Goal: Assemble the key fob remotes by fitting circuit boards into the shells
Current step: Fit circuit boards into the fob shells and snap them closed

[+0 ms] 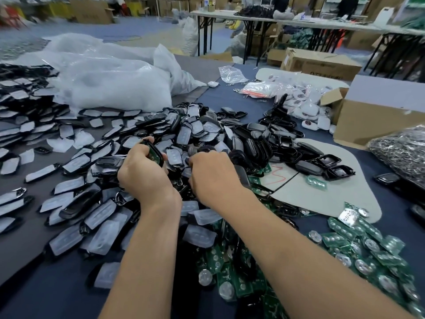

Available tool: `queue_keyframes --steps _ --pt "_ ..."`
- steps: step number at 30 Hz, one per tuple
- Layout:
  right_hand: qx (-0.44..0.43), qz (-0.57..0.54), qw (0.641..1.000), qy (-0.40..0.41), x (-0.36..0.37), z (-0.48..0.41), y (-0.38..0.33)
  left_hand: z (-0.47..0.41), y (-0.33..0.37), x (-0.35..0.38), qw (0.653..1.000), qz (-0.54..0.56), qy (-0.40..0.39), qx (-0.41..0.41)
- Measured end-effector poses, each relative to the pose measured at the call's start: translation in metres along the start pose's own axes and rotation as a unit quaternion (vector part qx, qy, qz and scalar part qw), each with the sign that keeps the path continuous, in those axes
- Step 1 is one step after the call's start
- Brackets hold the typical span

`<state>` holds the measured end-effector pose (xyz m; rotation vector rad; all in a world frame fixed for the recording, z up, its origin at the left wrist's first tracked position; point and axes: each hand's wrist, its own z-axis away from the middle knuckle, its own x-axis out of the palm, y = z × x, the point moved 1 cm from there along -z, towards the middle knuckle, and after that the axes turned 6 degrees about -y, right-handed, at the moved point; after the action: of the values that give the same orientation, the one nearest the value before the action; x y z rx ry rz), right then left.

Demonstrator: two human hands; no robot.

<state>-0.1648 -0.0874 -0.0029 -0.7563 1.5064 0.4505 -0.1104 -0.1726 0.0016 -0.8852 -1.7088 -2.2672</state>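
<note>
The worktop (46, 284) fills the frame under a dark cloth. Clear bags (110, 84) lie slumped in the upper left. A wide heap of black shells (195, 130), many with pale film pieces on or among them, runs from the left edge through the centre. A cardboard box (372, 116) stands open at the right edge. Green boards (358, 245) with round silver cells are heaped in the lower right, just beside my right forearm. A pale card (333, 199) lies right of centre, between the shells and the boards.

My left hand (140, 173) is at the centre of the frame, over the heap, fingers curled round one shell (160, 157) held tilted at its upper edge; a green board (153, 154) shows inside that shell. My right hand (213, 173) is just beside it to the right, knuckles up, fingers curled down into the shells. I cannot tell whether it grips anything.
</note>
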Motion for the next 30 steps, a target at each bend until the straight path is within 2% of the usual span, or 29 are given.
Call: queue_keyframes --steps 5,6,8,11,14,16,18,20,23,27,30 --pt "0.008 0.01 1.0 -0.008 0.002 0.001 -0.005 0.003 -0.002 0.0 1.0 -0.011 -0.008 -0.007" --pt "0.017 -0.011 1.0 -0.001 0.001 0.002 -0.002 0.003 -0.002 -0.001 1.0 -0.013 -0.008 -0.008" --pt "0.067 -0.145 0.987 0.019 -0.003 0.009 0.011 0.004 -0.003 0.0 1.0 -0.019 -0.01 -0.004" --pt "0.14 -0.388 0.909 0.066 -0.016 0.033 0.037 0.009 -0.006 0.002 0.997 -0.053 -0.043 0.019" --pt "0.14 -0.579 0.801 0.063 -0.026 0.073 0.055 0.027 -0.015 0.01 0.982 -0.113 -0.154 0.003" --pt "0.132 -0.645 0.75 0.063 -0.028 0.101 0.067 0.046 -0.025 0.016 0.951 -0.189 -0.245 -0.005" --pt "0.163 -0.665 0.723 0.098 -0.025 0.122 0.082 0.066 -0.035 0.021 0.909 -0.254 -0.331 0.0" --pt "0.198 -0.661 0.709 0.144 -0.021 0.135 0.095 0.083 -0.042 0.024 0.873 -0.285 -0.396 -0.006" --pt "0.209 -0.659 0.696 0.193 -0.02 0.145 0.106 0.098 -0.045 0.025 0.843 -0.276 -0.459 -0.054" --pt "0.208 -0.622 0.724 0.214 -0.017 0.15 0.11 0.107 -0.048 0.022 0.808 -0.29 -0.502 -0.103" --pt "0.212 -0.582 0.757 0.21 -0.015 0.154 0.114 0.107 -0.052 0.021 0.804 -0.297 -0.503 -0.115"
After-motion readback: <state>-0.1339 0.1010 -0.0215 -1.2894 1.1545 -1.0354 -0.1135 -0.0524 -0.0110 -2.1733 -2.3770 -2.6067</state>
